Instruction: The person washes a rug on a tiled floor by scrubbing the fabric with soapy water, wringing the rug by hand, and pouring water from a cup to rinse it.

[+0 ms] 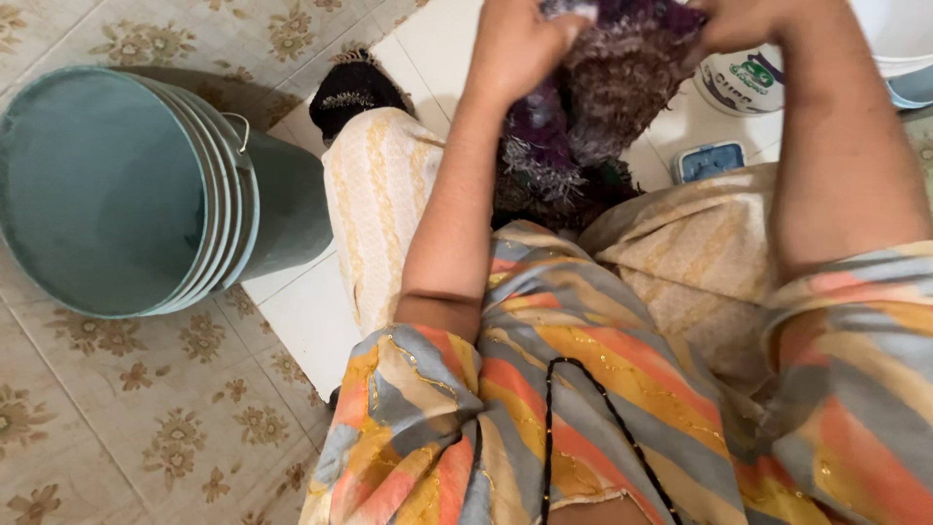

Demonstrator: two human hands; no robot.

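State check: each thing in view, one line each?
left hand: closed on the shaggy cloth
right hand: closed on the shaggy cloth
shaggy cloth: purple and grey, bunched, held up between both hands, hanging down
bucket: teal, upright on the floor, nothing visible inside
white tub: on the floor, partly hidden by the right arm
small blue block: lying on the floor

Shaggy purple-brown rug point(593, 107), bunched, hanging between knees over white tiles.
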